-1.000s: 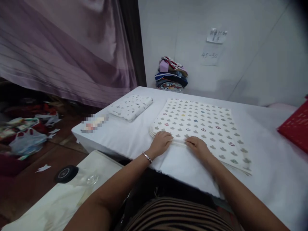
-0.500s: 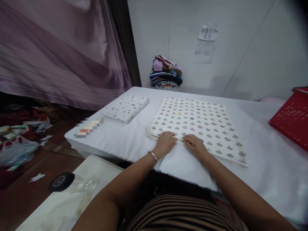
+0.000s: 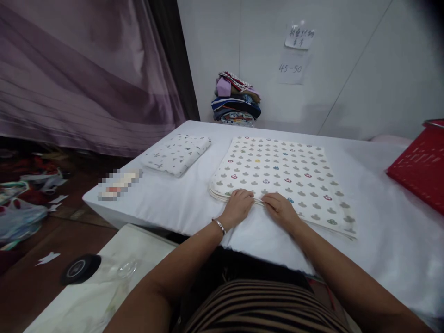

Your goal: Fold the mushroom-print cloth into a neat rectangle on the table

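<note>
A folded cream cloth, printed with grey duck-like shapes and a few coloured ones, lies flat in several layers on the white-covered table. Both hands are at its near edge, close together. My left hand, with a bracelet at the wrist, has its fingers closed over that edge. Just to the right, my right hand pinches the same edge between thumb and fingers. A second folded cloth, white with small dark prints, rests apart on the left of the table.
At the table's left corner lies a blurred-out item. A red basket stands at the right. Folded fabrics are piled behind the table by the wall. A black round object sits on a pale lower surface at the lower left.
The view has shifted slightly, so most things appear a little further left and higher. Both hands stay at the cloth's near edge with almost no movement.
</note>
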A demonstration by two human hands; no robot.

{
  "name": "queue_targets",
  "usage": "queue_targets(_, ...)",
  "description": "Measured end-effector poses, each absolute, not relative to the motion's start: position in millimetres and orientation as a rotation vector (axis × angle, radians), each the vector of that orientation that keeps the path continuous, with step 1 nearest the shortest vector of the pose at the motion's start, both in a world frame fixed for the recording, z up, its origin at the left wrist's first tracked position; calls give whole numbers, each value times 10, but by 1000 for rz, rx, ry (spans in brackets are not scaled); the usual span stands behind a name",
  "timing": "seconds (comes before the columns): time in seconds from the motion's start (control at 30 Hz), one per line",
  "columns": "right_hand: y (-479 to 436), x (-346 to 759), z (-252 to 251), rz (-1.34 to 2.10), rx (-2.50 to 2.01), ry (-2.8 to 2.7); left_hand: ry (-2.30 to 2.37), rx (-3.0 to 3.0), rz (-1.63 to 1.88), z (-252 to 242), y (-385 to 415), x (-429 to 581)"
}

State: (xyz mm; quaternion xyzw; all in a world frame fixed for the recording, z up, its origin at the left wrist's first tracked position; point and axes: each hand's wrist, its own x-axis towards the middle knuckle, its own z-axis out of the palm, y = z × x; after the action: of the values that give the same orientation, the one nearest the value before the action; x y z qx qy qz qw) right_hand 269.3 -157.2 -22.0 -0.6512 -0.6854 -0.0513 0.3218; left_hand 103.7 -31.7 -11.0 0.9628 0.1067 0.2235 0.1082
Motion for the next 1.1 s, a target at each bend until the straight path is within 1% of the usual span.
queue_targets(0.3,-1565,2665,-201,-190,-1736,-1990,341,2811,632,-68,-323,1043)
queue_targets(0.47,-1558,2682,-234,-199,-1753,-1951,371,2823,575,-64,-324,1051)
queue_targets(0.77,-1541,2691,-241,-171,-1727,-1891,365,2878,575,-99,-326,1050)
queue_targets(1.1,-1534,2662,-243,-244,-1756,-1907,390,2965,592,-107,-316,1080)
